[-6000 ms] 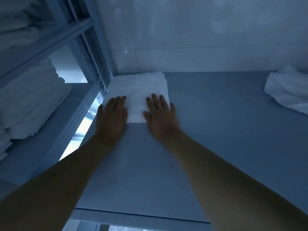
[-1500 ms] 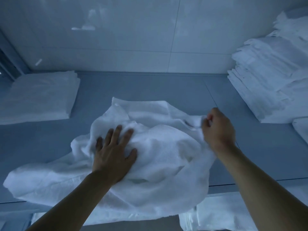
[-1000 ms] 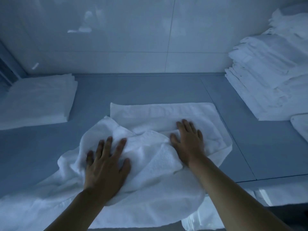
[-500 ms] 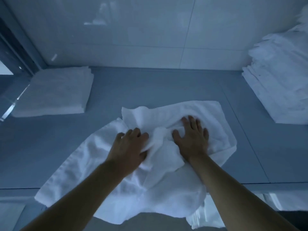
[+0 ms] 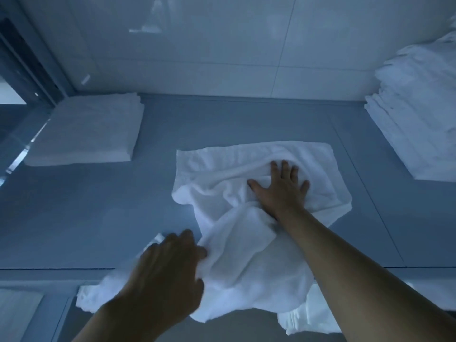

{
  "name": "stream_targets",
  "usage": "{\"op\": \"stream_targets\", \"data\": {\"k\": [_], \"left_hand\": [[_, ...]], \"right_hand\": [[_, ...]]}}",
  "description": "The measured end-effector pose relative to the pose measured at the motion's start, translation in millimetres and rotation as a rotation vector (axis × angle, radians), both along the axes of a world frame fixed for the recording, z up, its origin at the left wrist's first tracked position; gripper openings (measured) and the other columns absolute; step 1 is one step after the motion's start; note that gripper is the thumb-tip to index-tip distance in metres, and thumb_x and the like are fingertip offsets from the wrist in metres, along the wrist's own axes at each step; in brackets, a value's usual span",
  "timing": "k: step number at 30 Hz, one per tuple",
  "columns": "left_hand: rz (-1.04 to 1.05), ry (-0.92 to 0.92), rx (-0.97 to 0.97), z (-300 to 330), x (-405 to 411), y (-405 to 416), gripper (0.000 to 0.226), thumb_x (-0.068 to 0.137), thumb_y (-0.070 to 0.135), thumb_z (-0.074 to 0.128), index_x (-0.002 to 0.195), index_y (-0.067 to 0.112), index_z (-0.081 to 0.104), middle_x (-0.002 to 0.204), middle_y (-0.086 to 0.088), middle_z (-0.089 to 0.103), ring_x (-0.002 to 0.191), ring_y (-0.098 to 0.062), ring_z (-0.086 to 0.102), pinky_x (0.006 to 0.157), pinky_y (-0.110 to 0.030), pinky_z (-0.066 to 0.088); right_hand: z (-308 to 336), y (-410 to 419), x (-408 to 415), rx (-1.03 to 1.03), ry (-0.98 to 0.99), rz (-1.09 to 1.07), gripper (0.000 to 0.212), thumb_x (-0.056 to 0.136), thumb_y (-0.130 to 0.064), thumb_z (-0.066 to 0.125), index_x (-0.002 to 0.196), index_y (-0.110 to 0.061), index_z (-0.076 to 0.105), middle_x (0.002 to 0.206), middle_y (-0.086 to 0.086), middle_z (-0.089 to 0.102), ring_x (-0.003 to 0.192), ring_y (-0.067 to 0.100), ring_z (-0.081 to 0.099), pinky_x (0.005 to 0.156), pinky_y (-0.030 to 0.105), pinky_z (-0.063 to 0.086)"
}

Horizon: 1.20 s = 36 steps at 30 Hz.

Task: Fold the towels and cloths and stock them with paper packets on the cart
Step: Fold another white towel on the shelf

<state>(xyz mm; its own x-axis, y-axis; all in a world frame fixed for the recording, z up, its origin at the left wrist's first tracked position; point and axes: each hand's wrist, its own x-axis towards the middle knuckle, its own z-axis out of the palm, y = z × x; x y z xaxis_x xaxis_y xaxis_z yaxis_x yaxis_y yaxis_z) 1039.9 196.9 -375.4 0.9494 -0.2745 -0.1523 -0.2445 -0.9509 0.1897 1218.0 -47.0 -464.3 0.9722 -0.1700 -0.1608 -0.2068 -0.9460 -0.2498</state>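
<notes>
A crumpled white towel (image 5: 229, 174) lies on the grey shelf top (image 5: 98, 213), its near part hanging over the front edge. My right hand (image 5: 281, 188) presses flat on the towel's far half, fingers spread. My left hand (image 5: 167, 270) is near the front edge, fingers curled around the towel's lower left part; the hand is blurred. A folded white stack (image 5: 86, 129) rests at the back left.
A tall pile of folded white towels (image 5: 419, 114) stands at the right against the tiled wall (image 5: 222, 45). A dark metal upright (image 5: 29, 60) rises at the far left. More white cloth (image 5: 308, 319) shows below the front edge.
My left hand has pulled back from the towel's middle toward the front edge, dragging the towel's left part with it. My right hand stays pressed on the far half.
</notes>
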Motion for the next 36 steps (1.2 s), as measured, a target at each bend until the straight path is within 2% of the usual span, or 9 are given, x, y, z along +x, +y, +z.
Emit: {"op": "stream_targets", "data": {"k": [2,5,8,11,17,20,29,34,36], "left_hand": [[0.077,0.079,-0.216,-1,11,-6,0.05,0.069,0.075,0.059,0.103,0.039,0.065,0.106,0.025,0.056,0.099,-0.001,0.06,0.08,-0.026,0.049],[0.233,-0.093,-0.497,-18,58,-10,0.04,0.092,0.058,0.059,0.126,0.037,0.064,0.129,0.015,0.062,0.118,-0.012,0.061,0.097,-0.029,0.048],[0.205,0.058,-0.296,-47,95,-23,0.072,0.1,0.057,0.05,0.161,0.024,0.028,0.167,-0.004,0.028,0.152,-0.025,0.028,0.122,-0.041,0.029],[0.205,0.107,-0.07,-73,116,-21,0.083,0.098,0.066,0.043,0.164,0.031,0.008,0.174,-0.001,-0.001,0.16,-0.026,0.0,0.126,-0.05,0.017],[0.1,0.093,-0.096,-79,147,17,0.074,0.102,0.055,0.049,0.162,0.044,0.008,0.173,0.009,-0.003,0.159,-0.015,-0.002,0.125,-0.048,0.016],[-0.045,0.14,-0.085,-77,147,30,0.079,0.098,0.053,0.06,0.161,0.049,0.012,0.172,0.014,-0.005,0.159,-0.01,-0.004,0.125,-0.048,0.015],[-0.088,0.255,-0.158,-59,73,48,0.104,0.073,0.05,0.089,0.157,0.049,0.028,0.168,0.023,0.001,0.156,-0.001,0.003,0.127,-0.043,0.015],[0.218,-0.062,-0.124,-55,47,7,0.048,0.093,0.026,0.064,0.14,0.026,0.055,0.148,-0.004,0.055,0.131,-0.029,0.055,0.11,-0.043,0.041],[0.268,-0.101,-0.163,-61,44,-14,0.055,0.099,0.035,0.056,0.15,0.018,0.044,0.152,-0.014,0.043,0.135,-0.039,0.047,0.112,-0.049,0.039]], "right_hand": [[-5,2,-4,-0.025,-0.046,-0.002,0.096,0.09,-0.082,0.028,0.165,-0.027,0.008,0.174,0.003,0.0,0.16,0.028,-0.003,0.123,0.064,0.002],[-9,2,-6,-0.038,-0.079,0.013,0.093,0.092,-0.081,0.025,0.166,-0.026,0.009,0.174,0.003,0.002,0.16,0.028,-0.001,0.124,0.063,0.002],[-9,2,-8,-0.021,-0.105,0.024,0.094,0.091,-0.08,0.028,0.165,-0.025,0.014,0.174,0.002,0.005,0.16,0.027,0.001,0.124,0.061,0.003],[-6,1,-15,0.036,-0.127,0.057,0.093,0.089,-0.078,0.041,0.164,-0.025,0.021,0.174,-0.001,0.011,0.16,0.023,0.006,0.124,0.058,0.004],[-10,-53,-50,0.348,-0.356,0.202,0.062,0.094,-0.036,0.069,0.15,-0.018,0.053,0.163,0.002,0.041,0.15,0.018,0.034,0.125,0.044,0.029],[-6,-84,-54,0.278,-0.35,0.18,0.063,0.092,-0.033,0.074,0.148,-0.012,0.055,0.161,0.007,0.043,0.149,0.026,0.037,0.125,0.048,0.025],[-13,-93,-103,-0.023,-0.197,0.475,0.083,0.091,-0.067,0.038,0.164,-0.029,0.025,0.173,-0.005,0.012,0.16,0.015,0.007,0.129,0.047,0.01],[-6,-72,-130,-0.052,-0.141,0.513,0.09,0.088,-0.069,0.04,0.165,-0.031,0.014,0.174,-0.006,0.0,0.16,0.014,-0.004,0.129,0.047,0.005],[-4,-63,-142,0.015,-0.117,0.523,0.091,0.086,-0.072,0.044,0.165,-0.032,0.019,0.174,-0.009,0.002,0.16,0.012,-0.004,0.129,0.044,0.002]]}}
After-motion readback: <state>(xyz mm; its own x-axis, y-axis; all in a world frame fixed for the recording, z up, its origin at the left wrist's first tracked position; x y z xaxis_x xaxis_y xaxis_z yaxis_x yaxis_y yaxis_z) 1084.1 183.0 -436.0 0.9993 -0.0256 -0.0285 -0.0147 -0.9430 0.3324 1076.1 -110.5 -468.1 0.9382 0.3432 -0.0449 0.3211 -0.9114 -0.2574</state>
